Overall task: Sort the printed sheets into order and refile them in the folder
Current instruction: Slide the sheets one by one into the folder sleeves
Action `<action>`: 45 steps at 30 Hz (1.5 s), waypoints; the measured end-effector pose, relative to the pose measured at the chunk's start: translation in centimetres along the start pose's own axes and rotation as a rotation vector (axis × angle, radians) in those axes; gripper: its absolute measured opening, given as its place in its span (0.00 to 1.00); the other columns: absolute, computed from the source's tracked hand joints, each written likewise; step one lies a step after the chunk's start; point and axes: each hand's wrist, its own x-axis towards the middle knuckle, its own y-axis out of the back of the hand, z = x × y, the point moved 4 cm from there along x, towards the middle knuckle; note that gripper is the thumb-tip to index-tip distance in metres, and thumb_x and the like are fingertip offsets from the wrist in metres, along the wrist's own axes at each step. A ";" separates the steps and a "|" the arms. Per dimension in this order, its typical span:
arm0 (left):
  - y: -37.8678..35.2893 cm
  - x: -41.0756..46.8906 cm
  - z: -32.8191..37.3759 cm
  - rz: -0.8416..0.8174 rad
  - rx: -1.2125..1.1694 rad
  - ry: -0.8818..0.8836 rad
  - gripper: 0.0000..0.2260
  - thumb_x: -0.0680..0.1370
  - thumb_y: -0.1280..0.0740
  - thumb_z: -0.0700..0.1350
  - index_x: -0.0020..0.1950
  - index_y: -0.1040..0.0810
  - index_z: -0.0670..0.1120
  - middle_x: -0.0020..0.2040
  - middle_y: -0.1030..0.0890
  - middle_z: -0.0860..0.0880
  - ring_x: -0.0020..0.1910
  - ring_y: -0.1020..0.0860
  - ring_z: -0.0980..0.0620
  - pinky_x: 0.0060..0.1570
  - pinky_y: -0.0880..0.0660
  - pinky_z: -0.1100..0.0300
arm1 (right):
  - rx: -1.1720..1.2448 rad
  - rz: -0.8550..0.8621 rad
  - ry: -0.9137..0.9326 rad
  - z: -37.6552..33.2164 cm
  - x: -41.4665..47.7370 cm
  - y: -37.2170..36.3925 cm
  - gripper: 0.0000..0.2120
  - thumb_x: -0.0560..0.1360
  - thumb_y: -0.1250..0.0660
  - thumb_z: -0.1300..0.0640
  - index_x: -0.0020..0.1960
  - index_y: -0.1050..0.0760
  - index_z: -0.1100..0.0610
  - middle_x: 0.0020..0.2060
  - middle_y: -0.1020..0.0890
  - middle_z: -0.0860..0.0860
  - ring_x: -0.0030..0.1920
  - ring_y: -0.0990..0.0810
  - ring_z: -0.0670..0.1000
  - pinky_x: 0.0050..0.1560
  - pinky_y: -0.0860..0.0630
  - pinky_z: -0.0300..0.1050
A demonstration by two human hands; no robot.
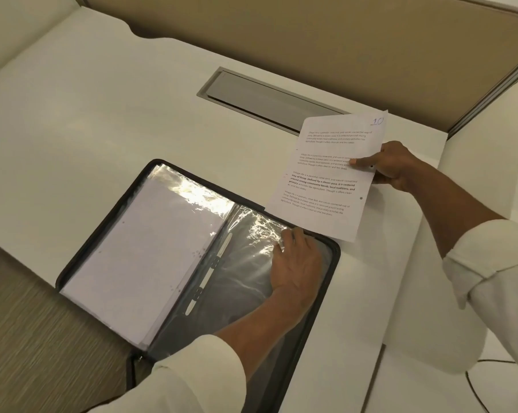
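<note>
My right hand pinches sheet marked 10, unfiled; left hand grips empty sleeve; folder holds filed stack left.

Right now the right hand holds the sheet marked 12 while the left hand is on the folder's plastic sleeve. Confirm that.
Not quite: the head view shows the sheet marked 10, not 12, handwritten at its top corner. The rest stands: the right hand holds it, and the left hand is on the plastic sleeve in the folder.

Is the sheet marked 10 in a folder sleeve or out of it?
Out. The right hand holds the sheet beside the open folder, outside every sleeve.
</note>
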 end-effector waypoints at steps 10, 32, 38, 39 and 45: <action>3.6 -0.6 -2.3 0.253 -0.227 0.173 0.07 0.81 0.30 0.40 0.58 0.20 0.48 0.52 0.16 0.50 0.48 0.17 0.51 0.40 0.25 0.58 | 0.088 0.037 0.065 -1.3 0.7 0.9 0.22 0.73 0.20 0.62 0.66 0.19 0.60 0.56 0.12 0.51 0.53 0.12 0.54 0.53 0.15 0.54; 4.8 -1.3 -2.3 0.423 -0.098 0.165 0.16 0.65 0.16 0.37 0.43 0.20 0.46 0.34 0.21 0.50 0.23 0.25 0.52 0.22 0.29 0.61 | -0.071 -0.104 0.157 -3.8 0.8 0.2 0.22 0.73 0.20 0.60 0.65 0.18 0.59 0.56 0.12 0.51 0.54 0.12 0.55 0.57 0.16 0.55; 5.4 -1.5 -2.2 0.460 -0.105 0.145 0.17 0.63 0.14 0.41 0.39 0.21 0.48 0.32 0.21 0.51 0.25 0.25 0.55 0.24 0.31 0.62 | -0.093 -0.137 0.151 -3.8 0.8 -0.2 0.22 0.73 0.20 0.60 0.65 0.18 0.60 0.56 0.12 0.50 0.54 0.12 0.54 0.50 0.14 0.48; 5.3 -1.5 -2.2 0.462 -0.107 0.144 0.17 0.63 0.14 0.41 0.40 0.21 0.48 0.33 0.21 0.51 0.25 0.25 0.55 0.24 0.30 0.61 | -0.086 -0.135 0.153 -3.8 0.8 -0.3 0.22 0.73 0.20 0.60 0.65 0.18 0.60 0.56 0.12 0.50 0.54 0.12 0.54 0.50 0.14 0.48; 5.6 -1.6 -2.0 0.452 -0.096 0.121 0.18 0.63 0.13 0.42 0.41 0.20 0.48 0.34 0.21 0.51 0.26 0.24 0.54 0.25 0.30 0.61 | -0.080 -0.166 0.157 -4.0 0.2 -1.5 0.17 0.74 0.21 0.61 0.61 0.18 0.57 0.51 0.11 0.48 0.48 0.11 0.51 0.42 0.14 0.44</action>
